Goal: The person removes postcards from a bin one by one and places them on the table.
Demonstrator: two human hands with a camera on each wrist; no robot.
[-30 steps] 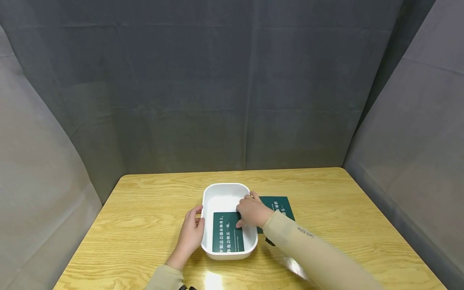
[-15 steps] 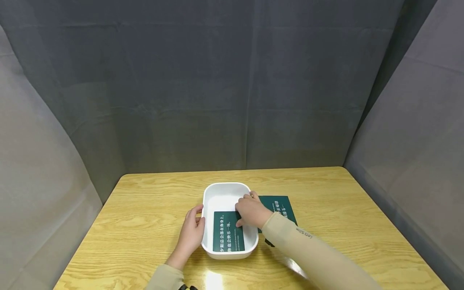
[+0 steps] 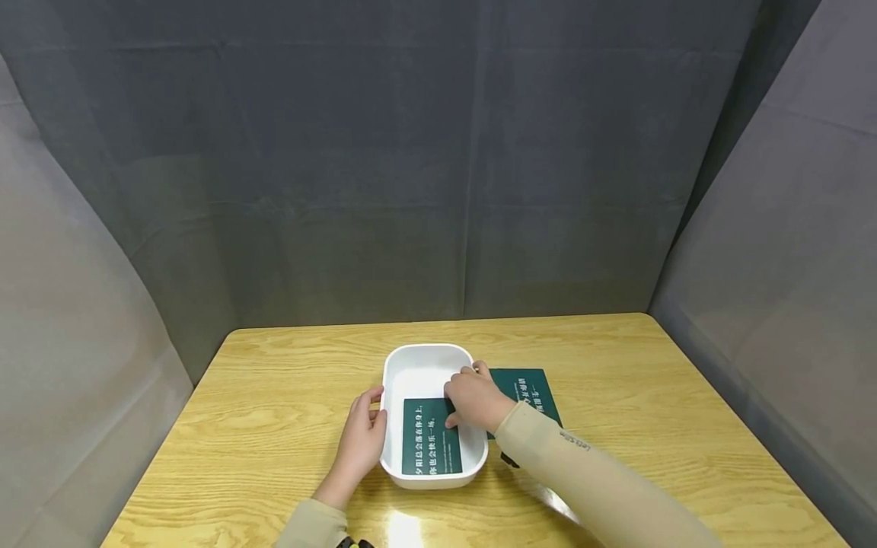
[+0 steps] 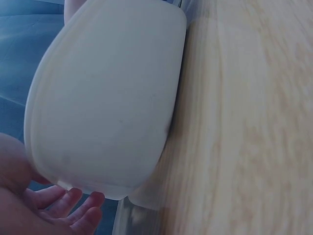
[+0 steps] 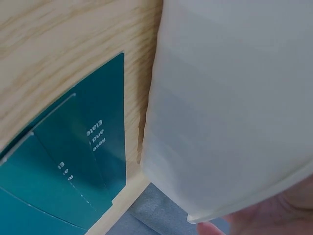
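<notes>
Wood-grain table (image 3: 274, 396), grey curtain behind; white tray (image 3: 425, 365) at centre; left hand (image 3: 361, 441) lies flat-fingered against its left wall; right hand (image 3: 475, 399) presses curled fingers on dark green card (image 3: 430, 449), white print, flat on tray floor; best seated by sliding it flush; more green cards (image 3: 530, 390) just right of tray.

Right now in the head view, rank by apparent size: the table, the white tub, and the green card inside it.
1. Table, clearly the largest.
2. White tub.
3. Green card, which lies inside the tub, partly under the right hand.
</notes>
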